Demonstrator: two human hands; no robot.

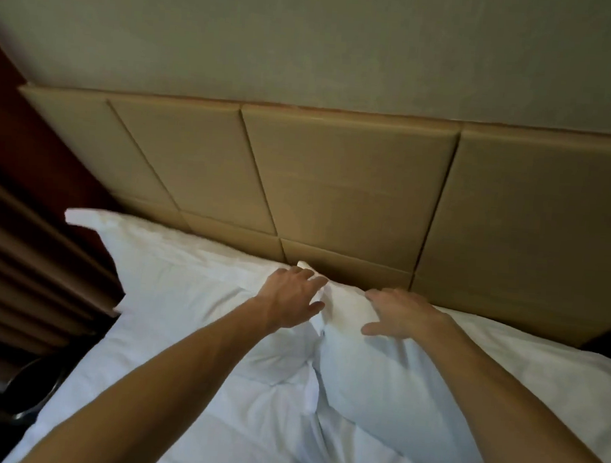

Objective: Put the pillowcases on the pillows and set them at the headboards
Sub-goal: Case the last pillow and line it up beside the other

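Headboard (336,183) padding in tan squares runs along the far side of the bed (211,423), and both pillows sit at its foot. Left pillow (171,269), in a white case, lies against the base of the headboard, its outer corner reaching toward the headboard's left end. Right pillow (394,382), also in a white case, lies against the base of the headboard further right. The two meet in a crease just below the headboard's middle.

Left hand (292,295) rests flat on the left pillow's inner top corner, close under the headboard, fingers spread and relaxed, gripping nothing. Right hand (399,312) rests on the right pillow's inner top corner, just under the headboard, fingers likewise spread and holding nothing.

Brown curtain (13,247) folds hang beyond the headboard's left end, and a plain wall (310,40) rises above it.
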